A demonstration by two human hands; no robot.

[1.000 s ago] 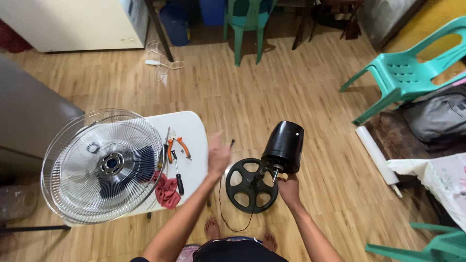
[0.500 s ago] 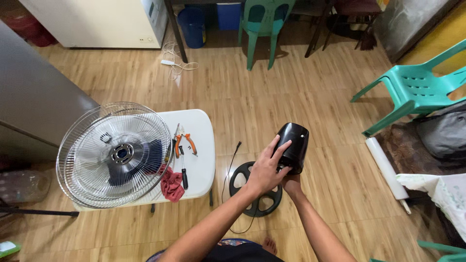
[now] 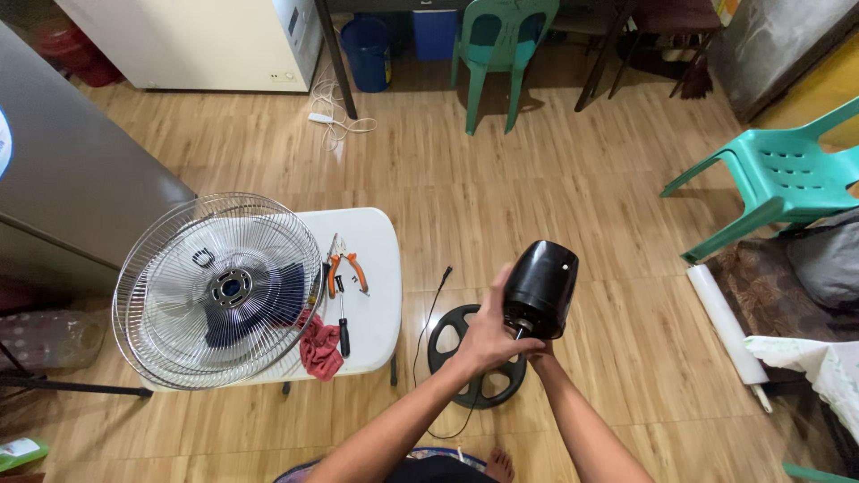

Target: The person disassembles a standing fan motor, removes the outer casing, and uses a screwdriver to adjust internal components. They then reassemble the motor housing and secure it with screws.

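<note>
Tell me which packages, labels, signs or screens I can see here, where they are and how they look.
Small label: low on the white cabinet's front at top left, a pale strip with dark marks.
Sticker: on the grey appliance at the far left edge, a rounded blue and white patch, cut off by the frame.
Package: on the floor at bottom left, green and white, only partly in view.
No screens show.

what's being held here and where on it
The black fan motor housing, over the round black base. The left hand wraps its lower left side; the right hand is mostly hidden beneath it, so its grip cannot be told.
</note>
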